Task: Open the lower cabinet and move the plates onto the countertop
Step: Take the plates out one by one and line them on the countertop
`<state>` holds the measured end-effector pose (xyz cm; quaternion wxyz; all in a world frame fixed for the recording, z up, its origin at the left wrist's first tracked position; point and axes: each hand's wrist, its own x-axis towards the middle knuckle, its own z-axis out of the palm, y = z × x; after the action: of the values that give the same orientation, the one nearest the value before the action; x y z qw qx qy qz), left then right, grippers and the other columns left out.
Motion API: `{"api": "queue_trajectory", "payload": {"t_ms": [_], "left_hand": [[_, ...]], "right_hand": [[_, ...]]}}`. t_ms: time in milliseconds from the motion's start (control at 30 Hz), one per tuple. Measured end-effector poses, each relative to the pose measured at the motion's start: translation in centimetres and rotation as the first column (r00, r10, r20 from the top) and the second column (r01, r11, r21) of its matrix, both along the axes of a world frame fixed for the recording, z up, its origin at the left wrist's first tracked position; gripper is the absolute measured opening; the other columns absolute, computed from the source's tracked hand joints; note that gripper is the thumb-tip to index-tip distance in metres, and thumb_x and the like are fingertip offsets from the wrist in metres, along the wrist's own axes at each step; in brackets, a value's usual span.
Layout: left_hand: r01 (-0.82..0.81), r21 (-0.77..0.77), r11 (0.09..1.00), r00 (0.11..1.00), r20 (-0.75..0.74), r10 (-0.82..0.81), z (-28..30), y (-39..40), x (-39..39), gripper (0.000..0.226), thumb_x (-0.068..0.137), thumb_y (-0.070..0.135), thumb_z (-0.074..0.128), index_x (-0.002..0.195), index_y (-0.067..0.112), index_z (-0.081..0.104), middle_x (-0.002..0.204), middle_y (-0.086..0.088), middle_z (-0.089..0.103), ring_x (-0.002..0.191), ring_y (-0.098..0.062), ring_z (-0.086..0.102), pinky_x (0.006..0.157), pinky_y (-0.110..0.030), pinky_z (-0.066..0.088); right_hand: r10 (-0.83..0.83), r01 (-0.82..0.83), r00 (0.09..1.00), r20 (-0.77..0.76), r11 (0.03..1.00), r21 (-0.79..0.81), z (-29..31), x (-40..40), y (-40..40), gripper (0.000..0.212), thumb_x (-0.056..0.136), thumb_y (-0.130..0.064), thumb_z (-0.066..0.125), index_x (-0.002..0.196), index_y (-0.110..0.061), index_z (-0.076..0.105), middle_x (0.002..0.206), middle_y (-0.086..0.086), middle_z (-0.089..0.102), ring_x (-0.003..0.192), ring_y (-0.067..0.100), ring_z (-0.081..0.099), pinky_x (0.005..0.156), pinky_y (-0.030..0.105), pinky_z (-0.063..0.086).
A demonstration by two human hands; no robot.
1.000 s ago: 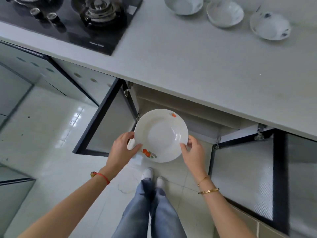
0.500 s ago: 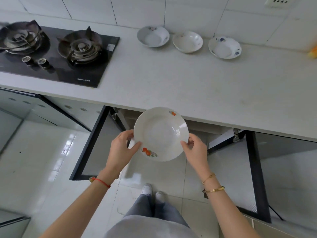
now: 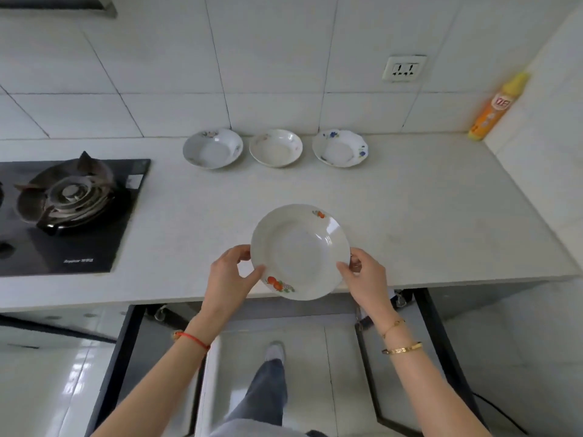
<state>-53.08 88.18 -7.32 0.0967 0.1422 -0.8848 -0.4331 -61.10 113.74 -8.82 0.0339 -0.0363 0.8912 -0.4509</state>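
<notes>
Left hand (image 3: pixel 232 275) and right hand (image 3: pixel 366 279) each grip the fruit-patterned plate (image 3: pixel 299 252) by its rim, above the surface (image 3: pixel 426 216) edge.

Bright, even daylight; soft shadows under the plates. Glare patches sit on the glossy floor tiles (image 3: pixel 72 386). Wide-angle bending curves the worktop (image 3: pixel 410 216) edges, and the corners look slightly blurred.

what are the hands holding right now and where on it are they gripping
Both hands hold one white plate by its rim: the left hand pinches the left edge, the right hand the right edge.
</notes>
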Motion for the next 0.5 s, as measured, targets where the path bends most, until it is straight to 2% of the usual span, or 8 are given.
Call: {"api": "queue_trajectory", "payload": {"t_ms": [133,233,333,433,500], "left_hand": [[0.098,-0.014,0.995,0.995,-0.021,-0.099,0.8,0.9,-7.8,0.032,0.079,0.024,0.077,0.110,0.021,0.067,0.099,0.013,0.067,0.092,-0.005,0.060,0.082,-0.009,0.039],[0.170,-0.014,0.985,0.985,-0.027,-0.171,1.1,2.4,-13.8,0.034,0.079,0.025,0.077,0.110,0.021,0.067,0.101,0.010,0.069,0.094,-0.007,0.062,0.085,-0.017,0.044],[0.233,-0.002,0.973,0.973,-0.011,-0.233,1.1,4.9,-19.4,0.034,0.078,0.026,0.077,0.110,0.021,0.067,0.101,0.009,0.069,0.094,-0.007,0.062,0.084,-0.016,0.044],[0.264,0.030,0.964,0.964,0.014,-0.264,0.7,7.8,-24.8,0.036,0.078,0.027,0.077,0.111,0.019,0.067,0.102,0.009,0.069,0.094,-0.009,0.063,0.086,-0.021,0.048],[0.276,0.045,0.960,0.961,0.019,-0.277,0.3,10.1,-28.5,0.035,0.078,0.026,0.077,0.111,0.019,0.067,0.102,0.008,0.069,0.094,-0.009,0.063,0.085,-0.020,0.047]], "right_hand": [[-0.098,0.098,0.995,-0.014,0.995,-0.003,1.3,-5.1,1.6,0.014,0.086,-0.017,0.065,0.100,-0.015,0.066,0.085,0.009,0.067,0.080,0.024,0.062,0.077,0.033,0.054],[-0.164,0.163,0.986,-0.035,0.986,-0.011,2.0,-8.8,3.4,0.011,0.087,-0.017,0.065,0.098,-0.017,0.066,0.083,0.006,0.067,0.080,0.023,0.062,0.077,0.035,0.054],[-0.248,0.248,0.969,-0.022,0.969,0.005,2.4,-13.0,6.0,0.011,0.085,-0.013,0.066,0.094,-0.008,0.066,0.083,0.016,0.067,0.080,0.031,0.062,0.078,0.039,0.052],[-0.318,0.318,0.948,0.013,0.948,-0.003,2.2,-17.6,9.0,0.014,0.082,-0.010,0.064,0.089,0.002,0.061,0.084,0.026,0.062,0.078,0.037,0.057,0.070,0.033,0.046],[-0.337,0.337,0.942,0.011,0.942,0.017,1.9,-20.9,11.1,0.014,0.081,-0.010,0.062,0.086,0.003,0.059,0.083,0.028,0.060,0.067,0.027,0.049,0.064,0.026,0.038]]}}
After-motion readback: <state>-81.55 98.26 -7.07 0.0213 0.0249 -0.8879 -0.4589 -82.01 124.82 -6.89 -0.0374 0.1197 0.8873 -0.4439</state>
